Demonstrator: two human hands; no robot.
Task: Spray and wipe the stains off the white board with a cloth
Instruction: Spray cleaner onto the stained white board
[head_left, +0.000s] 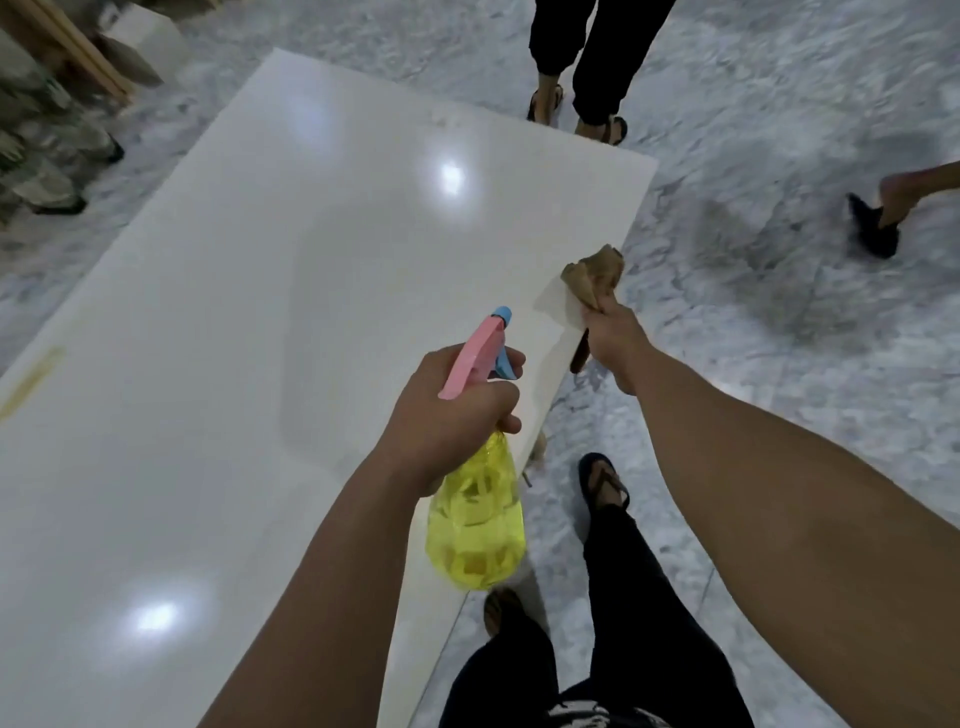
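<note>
Our left hand (447, 415) gripped the spray bottle (475, 519) (yellow liquid inside); our right hand (613, 338) clutched the brown cloth (595, 280) at the white board (260, 312) edge.

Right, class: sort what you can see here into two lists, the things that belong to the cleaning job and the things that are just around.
Part of the job:
white board
spray bottle, held in the left hand
brown cloth, held in the right hand
yellowish stain at the board's left edge

Just around:
marble floor
bystander's legs
stones
</note>
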